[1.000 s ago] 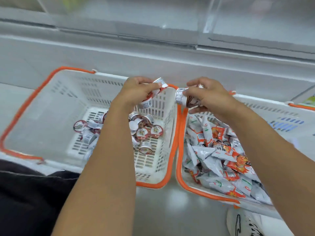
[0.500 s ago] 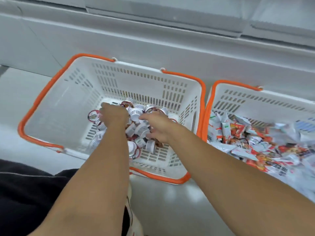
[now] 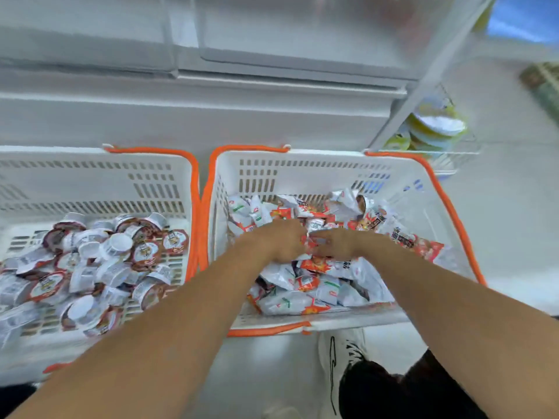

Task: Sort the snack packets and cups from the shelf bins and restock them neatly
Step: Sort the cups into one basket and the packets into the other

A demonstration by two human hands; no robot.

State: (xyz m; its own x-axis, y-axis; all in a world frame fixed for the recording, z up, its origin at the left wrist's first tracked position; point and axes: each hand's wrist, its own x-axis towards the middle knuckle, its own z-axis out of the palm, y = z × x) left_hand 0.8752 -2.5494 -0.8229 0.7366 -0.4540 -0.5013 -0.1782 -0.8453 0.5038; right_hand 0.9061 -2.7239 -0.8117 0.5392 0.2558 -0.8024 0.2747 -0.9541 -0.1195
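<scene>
Snack packets [image 3: 305, 285] under both hands, seemingly grasped.

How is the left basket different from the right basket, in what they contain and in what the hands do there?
The left basket holds small round cups with sealed lids; the right basket holds flat snack packets. No hand is in the left basket; the left hand and right hand both reach into the right basket, among the packets. Both baskets are white, slotted and orange-rimmed, side by side.
</scene>
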